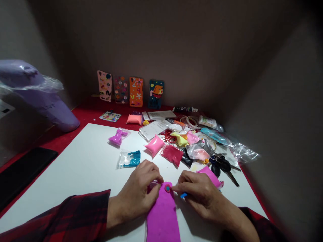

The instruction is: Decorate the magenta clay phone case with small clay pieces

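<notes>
A phone case point(163, 218) spread with magenta clay lies in front of me on the white board. Near its top is a small red clay flower point(167, 188) with a teal centre. My left hand point(140, 190) grips the case's upper left edge between thumb and fingers. At the flower's right side, the forefinger of my right hand point(202, 191) touches the petals. The other fingers of that hand curl around a slim blue tool point(183, 195); only its blue end shows, and the rest is hidden in the palm.
Clay packets, including pink point(154, 146), red point(172, 154), teal point(132, 158) and purple point(118, 137), lie beyond my hands. Keys point(223, 164) and clear wrappers point(242, 151) are at right. Decorated phone cases point(136, 91) lean on the back wall. A purple hairdryer-like object point(47, 101) stands left.
</notes>
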The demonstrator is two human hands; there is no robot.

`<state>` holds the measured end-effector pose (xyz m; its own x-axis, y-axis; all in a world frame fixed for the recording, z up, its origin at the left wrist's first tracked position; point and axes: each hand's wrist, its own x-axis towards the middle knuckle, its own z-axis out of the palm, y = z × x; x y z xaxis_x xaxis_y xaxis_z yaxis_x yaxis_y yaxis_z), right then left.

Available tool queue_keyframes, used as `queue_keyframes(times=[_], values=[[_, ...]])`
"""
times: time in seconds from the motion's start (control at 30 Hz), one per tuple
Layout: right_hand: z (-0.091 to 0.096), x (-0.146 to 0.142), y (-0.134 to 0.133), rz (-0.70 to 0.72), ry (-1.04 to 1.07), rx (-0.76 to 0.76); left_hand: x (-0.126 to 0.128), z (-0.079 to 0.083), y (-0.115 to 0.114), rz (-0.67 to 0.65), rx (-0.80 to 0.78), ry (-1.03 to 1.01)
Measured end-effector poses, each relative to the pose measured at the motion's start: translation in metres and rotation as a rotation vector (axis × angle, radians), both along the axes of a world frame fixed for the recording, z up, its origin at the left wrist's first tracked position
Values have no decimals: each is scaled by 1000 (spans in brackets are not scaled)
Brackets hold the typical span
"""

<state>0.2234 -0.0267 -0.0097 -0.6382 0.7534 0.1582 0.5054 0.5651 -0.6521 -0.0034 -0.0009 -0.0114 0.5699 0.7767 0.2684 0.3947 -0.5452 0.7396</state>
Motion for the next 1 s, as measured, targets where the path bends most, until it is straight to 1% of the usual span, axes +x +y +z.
queue_keyframes(times=[0.1,0.23,0.3,0.4,0.5,0.57,0.63,0.73,0.83,0.9,1.0], values=[[0,0,1,-6,-18,11,0,-1,-1,-20,32,20],[1,-1,1,-10,-26,19,-2,-4,-4,-70,136,92],[1,-1,0,-11,-18,30,-3,-4,-6,-74,173,131],[0,-1,-1,-4,-34,42,-4,-5,-8,-75,201,172],[-1,0,0,-13,13,82,-3,-3,-8,-70,210,151],[-1,-1,0,-54,79,126,-2,-2,-6,-40,205,119],[-1,-2,1,-132,144,150,-1,0,-4,-15,199,108],[-1,-5,0,-229,250,142,0,0,0,0,217,144],[-3,-8,-3,-268,336,133,0,-2,1,36,248,169],[-5,-9,-5,-295,346,139,0,-4,0,62,249,152],[-7,-10,-8,-309,298,182,0,-8,-2,91,236,84]])
